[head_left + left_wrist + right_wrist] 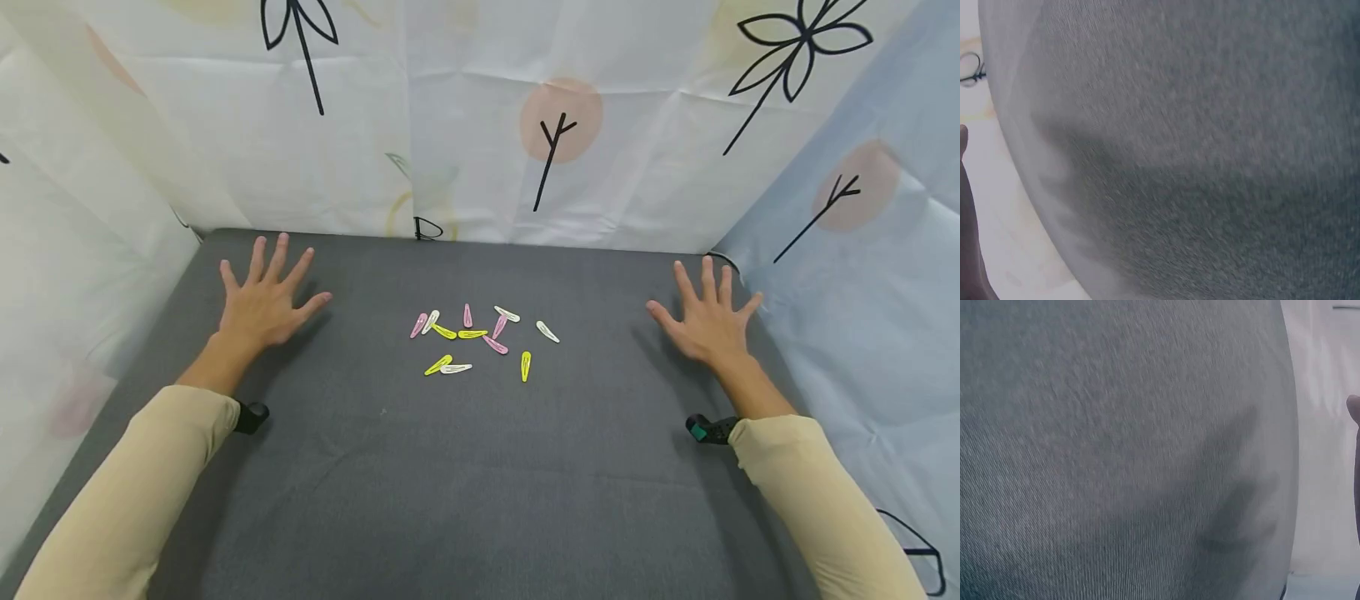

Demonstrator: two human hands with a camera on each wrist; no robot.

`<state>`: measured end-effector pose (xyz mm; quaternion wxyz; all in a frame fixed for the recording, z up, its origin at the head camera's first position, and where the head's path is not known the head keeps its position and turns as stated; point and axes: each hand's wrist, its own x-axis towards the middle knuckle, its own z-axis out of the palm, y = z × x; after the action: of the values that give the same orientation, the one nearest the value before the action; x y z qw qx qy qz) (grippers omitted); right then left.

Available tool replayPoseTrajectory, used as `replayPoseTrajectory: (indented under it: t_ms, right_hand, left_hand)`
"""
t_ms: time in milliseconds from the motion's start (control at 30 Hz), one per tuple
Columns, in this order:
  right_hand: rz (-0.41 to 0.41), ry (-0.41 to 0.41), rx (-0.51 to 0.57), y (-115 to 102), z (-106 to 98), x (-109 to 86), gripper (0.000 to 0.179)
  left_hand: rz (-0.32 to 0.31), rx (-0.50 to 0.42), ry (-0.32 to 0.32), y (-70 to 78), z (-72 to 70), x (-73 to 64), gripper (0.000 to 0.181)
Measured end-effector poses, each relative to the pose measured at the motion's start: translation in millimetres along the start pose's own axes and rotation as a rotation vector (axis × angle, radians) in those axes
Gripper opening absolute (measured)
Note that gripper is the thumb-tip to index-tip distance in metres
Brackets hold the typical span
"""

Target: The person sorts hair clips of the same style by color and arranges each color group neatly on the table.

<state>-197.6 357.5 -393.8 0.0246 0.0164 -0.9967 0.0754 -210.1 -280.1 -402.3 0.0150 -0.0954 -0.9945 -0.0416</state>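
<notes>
Several snap hair clips in pink, yellow and white lie scattered near the middle of the grey table, some overlapping. Among them are a yellow hair clip (526,367) toward the front, a white hair clip (547,332) at the right and a pink hair clip (418,326) at the left. My left hand (261,308) is spread with straight fingers over the table's far left, holding nothing. On the far right, my right hand (708,321) is likewise spread and holds nothing. Both hands are well apart from the clips. Each wrist view shows mostly table cloth and a hand's shadow.
The grey cloth-covered table (450,500) reaches back to a white printed curtain (480,125). More curtain hangs along the left and right sides. A dark wrist strap (251,417) is on the left wrist, and a black and green device (711,429) on the right.
</notes>
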Motion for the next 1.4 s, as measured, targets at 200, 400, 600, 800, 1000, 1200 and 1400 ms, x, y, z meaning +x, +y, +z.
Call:
replayPoseTrajectory:
  t_ms: [200, 400, 600, 800, 1000, 1200, 1400]
  right_hand:
    - [-0.058, 0.008, -0.001, -16.8, 2.4, -1.5, 0.085]
    - [-0.119, 0.002, -0.023, -33.0, 6.3, -5.1, 0.085]
    - [-0.187, -0.011, -0.037, -49.5, 11.6, -9.4, 0.084]
    - [-0.26, -0.014, -0.039, -65.3, 18.4, -14.8, 0.083]
    - [-0.351, 0.017, -0.023, -79.7, 26.0, -18.8, 0.081]
    - [-0.441, 0.019, 0.023, -92.8, 29.7, -25.3, 0.082]
    - [-0.516, -0.002, 0.072, -105.0, 33.8, -29.1, 0.083]
  left_hand:
    - [0.075, 0.001, 0.01, 15.0, -0.2, -1.2, 0.079]
    - [0.161, 0.017, 0.017, 29.0, 1.7, -2.0, 0.078]
    - [0.25, 0.022, 0.037, 44.6, 5.0, -2.7, 0.077]
    - [0.342, 0.041, 0.053, 60.4, 11.6, -1.7, 0.077]
    - [0.421, 0.028, 0.052, 74.2, 16.4, -2.8, 0.075]
    - [0.481, 0.029, 0.021, 87.0, 19.1, -5.7, 0.073]
    - [0.547, 0.027, 0.0, 98.6, 23.4, -8.8, 0.07]
